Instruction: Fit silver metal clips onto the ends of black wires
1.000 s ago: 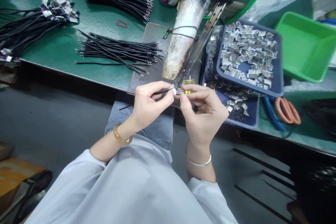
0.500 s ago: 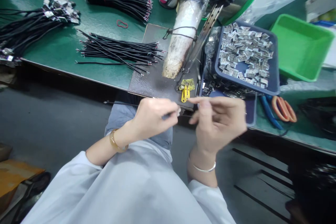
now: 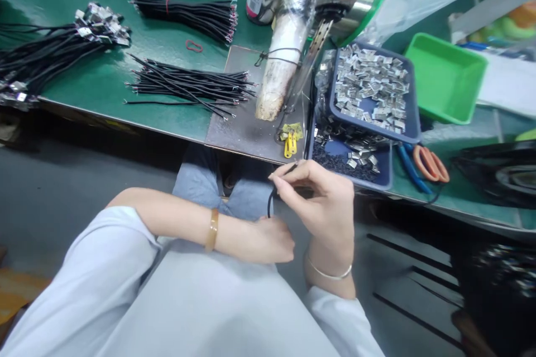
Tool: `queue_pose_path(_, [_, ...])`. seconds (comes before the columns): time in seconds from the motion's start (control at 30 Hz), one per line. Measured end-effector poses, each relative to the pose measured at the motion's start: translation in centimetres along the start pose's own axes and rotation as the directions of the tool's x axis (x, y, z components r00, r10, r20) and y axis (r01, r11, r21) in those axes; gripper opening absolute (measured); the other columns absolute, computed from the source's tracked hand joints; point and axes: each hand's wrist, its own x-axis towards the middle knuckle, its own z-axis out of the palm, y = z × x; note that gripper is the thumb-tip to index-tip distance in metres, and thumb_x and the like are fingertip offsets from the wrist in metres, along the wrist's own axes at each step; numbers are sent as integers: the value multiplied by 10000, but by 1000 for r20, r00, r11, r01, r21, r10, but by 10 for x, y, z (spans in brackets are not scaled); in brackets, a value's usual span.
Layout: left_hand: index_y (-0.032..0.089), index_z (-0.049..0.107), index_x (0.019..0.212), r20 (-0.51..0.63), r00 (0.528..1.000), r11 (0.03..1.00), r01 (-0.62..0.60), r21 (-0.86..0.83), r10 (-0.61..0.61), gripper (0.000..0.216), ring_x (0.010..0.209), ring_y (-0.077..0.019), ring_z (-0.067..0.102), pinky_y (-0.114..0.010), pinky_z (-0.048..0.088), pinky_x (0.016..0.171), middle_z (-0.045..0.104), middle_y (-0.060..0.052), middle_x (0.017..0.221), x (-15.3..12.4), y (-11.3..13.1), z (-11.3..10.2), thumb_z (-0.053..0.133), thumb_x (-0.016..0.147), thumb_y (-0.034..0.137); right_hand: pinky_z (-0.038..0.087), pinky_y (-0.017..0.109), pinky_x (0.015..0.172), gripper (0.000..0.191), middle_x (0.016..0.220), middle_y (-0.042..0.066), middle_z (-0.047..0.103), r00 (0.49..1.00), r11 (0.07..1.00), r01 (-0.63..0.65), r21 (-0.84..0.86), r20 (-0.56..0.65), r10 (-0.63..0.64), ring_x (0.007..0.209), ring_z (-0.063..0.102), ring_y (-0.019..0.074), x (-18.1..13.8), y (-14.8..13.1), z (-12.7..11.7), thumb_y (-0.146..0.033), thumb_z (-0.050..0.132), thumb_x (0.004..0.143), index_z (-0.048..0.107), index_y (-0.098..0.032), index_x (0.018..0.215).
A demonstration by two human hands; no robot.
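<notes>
A short black cable [image 3: 269, 205] runs between my two hands in front of my lap. My right hand [image 3: 324, 198] pinches it near one end between thumb and fingers, and the dark tip shows above the fingertips. Below, my left hand [image 3: 271, 240] is closed in a fist where the cable goes in; the rest of the cable is hidden there. Beyond my hands, small yellow clip-like parts [image 3: 290, 145] lie on a dark board [image 3: 240, 136]. A loose pile of black cables [image 3: 188, 83] with stripped ends rests left of them.
A blue tray [image 3: 412, 128] of metal connector shells overlaps a lower tray [image 3: 383, 181] with small dark parts. Orange-handled scissors [image 3: 431, 164] and a green bin [image 3: 448, 78] stand right. A wrapped tube [image 3: 285, 50] rises behind the board. Cable bundles [image 3: 182, 11] lie at left.
My left hand has moved down and right, below my right hand, and is closed. My right hand has moved left and lower, its fingers now pinching the cable. The view has shifted slightly.
</notes>
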Motion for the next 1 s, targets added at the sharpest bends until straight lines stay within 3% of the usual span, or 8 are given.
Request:
queue_pose_path(0.13, [207, 705, 687, -413, 911, 998, 1, 59, 23, 177, 717, -168, 660, -297, 537, 616, 726, -30, 733, -26, -13, -39, 681, 857, 164, 547, 214, 573, 194, 715, -23, 690, 989, 996, -58, 69, -129, 66, 680, 682, 116, -6, -2, -13, -113, 707, 826, 589, -206, 704])
queue_pose_path(0.23, [187, 722, 903, -805, 566, 983, 64, -171, -176, 164, 737, -136, 673, -264, 570, 699, 740, -34, 789, -49, -28, -56, 568, 955, 200, 550, 230, 566, 195, 706, -22, 684, 979, 990, -42, 135, -193, 68, 680, 683, 125, -7, -3, -17, -125, 702, 833, 585, -207, 700])
queue_pose_path(0.33, [174, 731, 1047, -765, 347, 837, 144, -528, -542, 184, 885, -157, 707, -287, 579, 829, 777, -68, 946, -57, -41, -53, 596, 927, 139, 559, 230, 600, 196, 726, -21, 703, 986, 992, 41, 123, -167, -20, 690, 689, 119, -4, -3, -10, -127, 697, 848, 589, -204, 703])
queue_pose_path(0.53, [146, 790, 1059, -320, 335, 261, -210, -942, -886, 334, 653, -116, 618, -202, 511, 582, 722, -53, 763, -37, -42, -23, 697, 894, 421, 543, 188, 564, 103, 788, -27, 738, 956, 959, 234, -163, -142, -258, 598, 664, 74, 4, 0, 6, -124, 664, 902, 647, -204, 840])
queue_pose_path(0.73, [168, 815, 856, -508, 221, 502, -87, -860, -832, 96, 540, -61, 418, -189, 335, 485, 516, 31, 588, -42, -41, -11, 759, 849, 246, 417, 213, 445, 220, 677, -59, 660, 662, 740, 424, -522, -379, -647, 470, 549, 62, 2, 3, -27, -146, 636, 909, 691, -242, 1100])
queue_pose_path(0.83, [178, 801, 880, -682, 259, 723, 118, -681, -685, 101, 562, -73, 481, -201, 402, 557, 567, 21, 615, -47, -43, -4, 703, 874, 154, 365, 236, 458, 433, 677, -62, 663, 866, 770, 213, -601, -249, -434, 452, 525, 67, 11, 4, -63, -126, 617, 905, 584, -264, 1315])
queue_pose_path(0.9, [168, 786, 859, -707, 305, 768, 189, -612, -638, 142, 586, -89, 517, -220, 429, 601, 616, -4, 641, -48, -43, 1, 650, 900, 160, 379, 266, 547, 275, 710, -17, 723, 961, 632, 4, -775, -172, -216, 546, 610, 91, 28, 12, -89, -159, 648, 898, 659, -212, 1167])
queue_pose_path(1.0, [138, 753, 797, -518, 352, 580, 94, -810, -780, 221, 528, -85, 480, -219, 396, 534, 595, -3, 591, -43, -43, 5, 613, 923, 255, 298, 296, 595, 103, 724, 48, 750, 941, 368, -339, -866, -317, 121, 639, 650, 126, 63, 35, -116, -185, 755, 810, 728, -125, 889])
